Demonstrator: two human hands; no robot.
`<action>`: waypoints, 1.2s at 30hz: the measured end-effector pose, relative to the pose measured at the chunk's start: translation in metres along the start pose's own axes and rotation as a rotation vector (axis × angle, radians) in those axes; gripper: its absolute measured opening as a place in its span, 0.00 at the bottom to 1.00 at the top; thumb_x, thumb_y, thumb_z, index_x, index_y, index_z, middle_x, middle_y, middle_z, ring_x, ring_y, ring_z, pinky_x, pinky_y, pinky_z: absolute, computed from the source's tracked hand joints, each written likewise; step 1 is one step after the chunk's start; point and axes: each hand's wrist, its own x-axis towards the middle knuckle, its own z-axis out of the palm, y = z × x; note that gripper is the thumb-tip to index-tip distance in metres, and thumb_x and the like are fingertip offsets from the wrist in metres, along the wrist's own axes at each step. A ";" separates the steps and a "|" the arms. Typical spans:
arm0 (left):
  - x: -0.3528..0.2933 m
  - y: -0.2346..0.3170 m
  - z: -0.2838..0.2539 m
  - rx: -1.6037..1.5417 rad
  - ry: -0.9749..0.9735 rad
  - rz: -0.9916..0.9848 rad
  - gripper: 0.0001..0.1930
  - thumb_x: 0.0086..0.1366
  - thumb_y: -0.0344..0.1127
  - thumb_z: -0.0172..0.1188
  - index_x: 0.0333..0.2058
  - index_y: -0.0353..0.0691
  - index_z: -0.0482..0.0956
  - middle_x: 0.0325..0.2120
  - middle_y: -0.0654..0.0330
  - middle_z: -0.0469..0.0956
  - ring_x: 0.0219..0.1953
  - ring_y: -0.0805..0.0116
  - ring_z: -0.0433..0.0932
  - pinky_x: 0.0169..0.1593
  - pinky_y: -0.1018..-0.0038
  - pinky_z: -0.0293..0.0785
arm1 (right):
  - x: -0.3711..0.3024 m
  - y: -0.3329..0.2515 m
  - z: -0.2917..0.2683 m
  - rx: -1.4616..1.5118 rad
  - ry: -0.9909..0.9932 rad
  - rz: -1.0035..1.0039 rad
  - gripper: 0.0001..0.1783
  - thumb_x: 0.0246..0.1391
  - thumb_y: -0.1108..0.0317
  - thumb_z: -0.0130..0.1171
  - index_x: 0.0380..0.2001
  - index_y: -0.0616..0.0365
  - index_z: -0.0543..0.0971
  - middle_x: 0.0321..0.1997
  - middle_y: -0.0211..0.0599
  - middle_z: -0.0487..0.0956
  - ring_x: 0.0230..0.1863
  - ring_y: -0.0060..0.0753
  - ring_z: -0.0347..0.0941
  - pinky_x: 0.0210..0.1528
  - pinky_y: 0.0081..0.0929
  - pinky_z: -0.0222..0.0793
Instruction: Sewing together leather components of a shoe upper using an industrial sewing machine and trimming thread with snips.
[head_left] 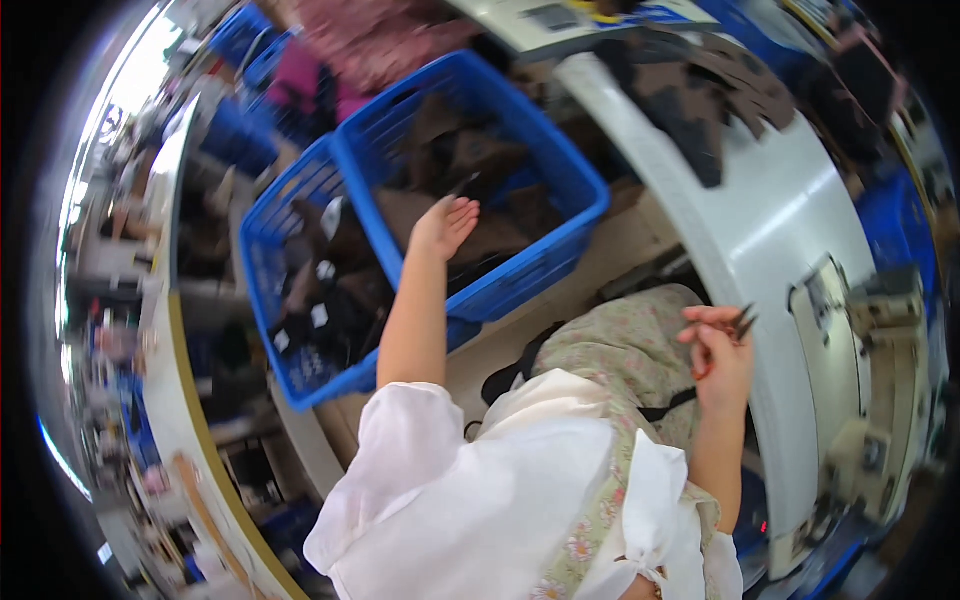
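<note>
My left hand point(446, 228) reaches over the nearer part of a blue plastic basket point(590, 195), its fingers stretched out and slightly bent, with nothing visible in them. Brown and black fabric pieces point(500, 225) lie in that basket below the hand. Just beyond my fingertips is a small dark shape, too blurred to name. Over by the edge of the white sewing table point(740, 230), my right hand point(722, 350) is closed around a small pair of thread snips point(744, 322). Their dark tips stick out past the fingers, and a reddish part of the handle shows below.
A second blue basket point(262, 300) with dark pieces and white tags stands against the first, on its left. Brown-and-black fabric cut pieces point(700, 95) hang over the table's far end. A sewing machine point(885, 370) stands at the right. Pink material point(375, 40) is piled behind the baskets.
</note>
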 end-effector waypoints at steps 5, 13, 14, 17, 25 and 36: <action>-0.089 0.042 -0.084 0.791 0.545 0.866 0.10 0.64 0.35 0.59 0.35 0.33 0.84 0.32 0.52 0.84 0.36 0.59 0.82 0.42 0.68 0.76 | 0.034 -0.011 -0.004 -0.151 0.071 -0.060 0.08 0.56 0.79 0.50 0.39 0.60 0.75 0.44 0.47 0.81 0.30 0.21 0.77 0.16 0.11 0.56; -0.089 0.022 -0.161 1.762 0.866 0.098 0.39 0.62 0.63 0.58 0.53 0.27 0.74 0.65 0.42 0.61 0.67 0.45 0.60 0.64 0.54 0.65 | 0.033 0.001 0.007 -0.131 0.080 -0.038 0.07 0.57 0.79 0.50 0.38 0.60 0.75 0.43 0.45 0.81 0.30 0.21 0.77 0.17 0.12 0.57; -0.091 0.013 -0.157 1.656 0.851 0.173 0.36 0.62 0.59 0.59 0.54 0.30 0.74 0.66 0.42 0.60 0.67 0.46 0.61 0.64 0.54 0.65 | 0.032 0.001 0.011 -0.130 0.082 -0.035 0.07 0.57 0.79 0.50 0.38 0.60 0.75 0.43 0.45 0.81 0.30 0.21 0.77 0.17 0.12 0.57; -0.086 -0.010 -0.196 1.601 1.002 0.395 0.29 0.59 0.55 0.62 0.41 0.29 0.81 0.53 0.38 0.74 0.56 0.42 0.73 0.58 0.57 0.71 | 0.029 -0.001 0.019 -0.125 0.026 -0.057 0.07 0.57 0.79 0.50 0.38 0.60 0.75 0.43 0.45 0.82 0.29 0.20 0.76 0.17 0.12 0.57; -0.197 0.141 -0.100 0.126 0.711 0.930 0.20 0.65 0.45 0.61 0.46 0.33 0.77 0.44 0.55 0.78 0.40 0.58 0.78 0.46 0.58 0.77 | 0.008 -0.004 0.007 -0.149 0.094 -0.012 0.10 0.57 0.77 0.54 0.42 0.57 0.77 0.38 0.35 0.81 0.26 0.15 0.72 0.18 0.10 0.56; -0.155 0.004 0.147 -0.020 -0.495 0.258 0.24 0.69 0.44 0.51 0.56 0.33 0.72 0.54 0.50 0.76 0.56 0.53 0.75 0.61 0.55 0.70 | -0.058 -0.042 0.001 -0.179 0.265 -0.374 0.07 0.59 0.67 0.62 0.38 0.58 0.78 0.33 0.20 0.77 0.26 0.10 0.61 0.28 0.13 0.58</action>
